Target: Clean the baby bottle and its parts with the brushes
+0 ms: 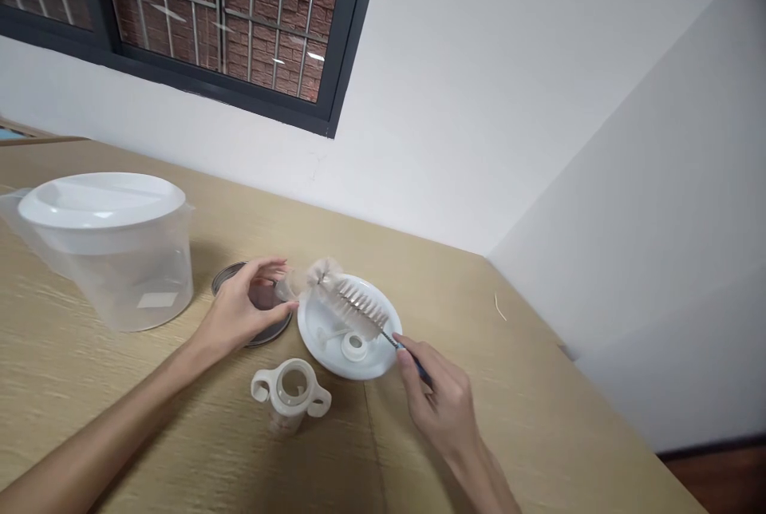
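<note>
My right hand (440,394) grips a bottle brush (359,306) by its thin blue handle, its pale bristles lying over a white bowl (309,342). The brush's tufted end reaches a small see-through cap (291,284). Around that cap curve the thumb and fingers of my left hand (248,302), closed on its sides. Inside the bowl are a white ring (354,346) and a small translucent piece (326,337). In front of the bowl stands an uncapped baby bottle (288,402) with two white handles.
Left of my hands is a large clear plastic pitcher (135,266) with a white lid. Under my left hand lies a dark round plate (269,332), partly covered. A thin pale strip (499,307) rests on the wooden table (538,418), by the white wall.
</note>
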A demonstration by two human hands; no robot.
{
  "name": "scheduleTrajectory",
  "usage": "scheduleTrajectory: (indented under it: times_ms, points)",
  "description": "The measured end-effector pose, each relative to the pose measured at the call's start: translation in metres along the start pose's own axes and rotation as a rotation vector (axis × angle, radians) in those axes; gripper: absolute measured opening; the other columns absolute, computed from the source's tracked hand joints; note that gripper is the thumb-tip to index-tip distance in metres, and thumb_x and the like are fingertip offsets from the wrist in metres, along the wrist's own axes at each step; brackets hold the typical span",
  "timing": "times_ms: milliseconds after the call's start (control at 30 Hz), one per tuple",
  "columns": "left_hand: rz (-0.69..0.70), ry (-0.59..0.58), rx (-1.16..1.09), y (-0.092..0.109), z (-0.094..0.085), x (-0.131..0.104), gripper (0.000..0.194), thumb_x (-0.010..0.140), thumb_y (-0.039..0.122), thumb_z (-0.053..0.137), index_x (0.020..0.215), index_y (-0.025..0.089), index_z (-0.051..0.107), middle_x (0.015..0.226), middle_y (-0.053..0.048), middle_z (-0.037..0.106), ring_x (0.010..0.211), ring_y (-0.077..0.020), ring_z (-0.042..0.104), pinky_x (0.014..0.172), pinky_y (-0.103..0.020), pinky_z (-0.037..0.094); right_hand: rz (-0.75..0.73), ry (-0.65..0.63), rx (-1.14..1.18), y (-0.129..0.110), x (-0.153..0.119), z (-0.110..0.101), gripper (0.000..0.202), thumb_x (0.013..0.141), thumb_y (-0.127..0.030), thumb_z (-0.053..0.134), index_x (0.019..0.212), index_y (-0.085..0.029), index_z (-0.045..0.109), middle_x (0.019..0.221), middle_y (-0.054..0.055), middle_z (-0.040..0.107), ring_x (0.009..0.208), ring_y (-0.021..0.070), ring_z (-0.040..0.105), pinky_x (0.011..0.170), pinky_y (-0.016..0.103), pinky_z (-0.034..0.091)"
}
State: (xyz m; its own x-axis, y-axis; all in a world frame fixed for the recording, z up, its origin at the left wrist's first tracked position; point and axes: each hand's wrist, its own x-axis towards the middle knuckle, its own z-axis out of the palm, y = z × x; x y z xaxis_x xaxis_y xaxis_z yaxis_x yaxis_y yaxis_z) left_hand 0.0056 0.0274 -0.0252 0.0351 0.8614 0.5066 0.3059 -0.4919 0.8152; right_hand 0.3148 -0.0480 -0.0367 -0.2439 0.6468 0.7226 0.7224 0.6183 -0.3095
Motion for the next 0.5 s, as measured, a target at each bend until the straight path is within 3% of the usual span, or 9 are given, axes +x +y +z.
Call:
scheduleTrajectory:
  times_ms: [200,367,500]
  points:
    - [0.106,-0.042,0.137,0.0047,-0.0056,-0.0004,0.051,0.077,0.038,0.079,0.122,0.025,0.060,0.117,-0.005,0.071,0.102,-0.0256,0.067,0.095,-0.037,0.051,0.011,-0.073,-0.044,0.0026,-0.0003,0.0040,0.024,0.096,-0.018,0.052,0.116,-0.015,0.066,0.084,0.008,0.072,0.063,0.0156,0.065,0.058,0.026,0.050]
    - [0.099,-0.075,0.132,0.0023,-0.0065,0.0009,0.051,0.079,0.039,0.077,0.124,0.025,0.059,0.121,-0.006,0.071,0.105,-0.0263,0.067,0.096,-0.039,0.051,0.101,-0.019,-0.086,0.0079,-0.0014,0.0042,0.023,0.097,-0.022,0.051,0.110,-0.016,0.069,0.097,0.008,0.075,0.075,0.0166,0.071,0.061,0.024,0.053]
    - [0.090,-0.088,0.115,-0.0012,-0.0050,0.0013,0.051,0.079,0.040,0.077,0.124,0.025,0.059,0.123,-0.007,0.069,0.106,-0.0265,0.067,0.100,-0.045,0.051,0.114,0.049,-0.073,0.0070,-0.0015,0.0018,0.021,0.097,-0.020,0.052,0.109,-0.016,0.069,0.100,0.008,0.075,0.086,0.0175,0.072,0.072,0.025,0.055]
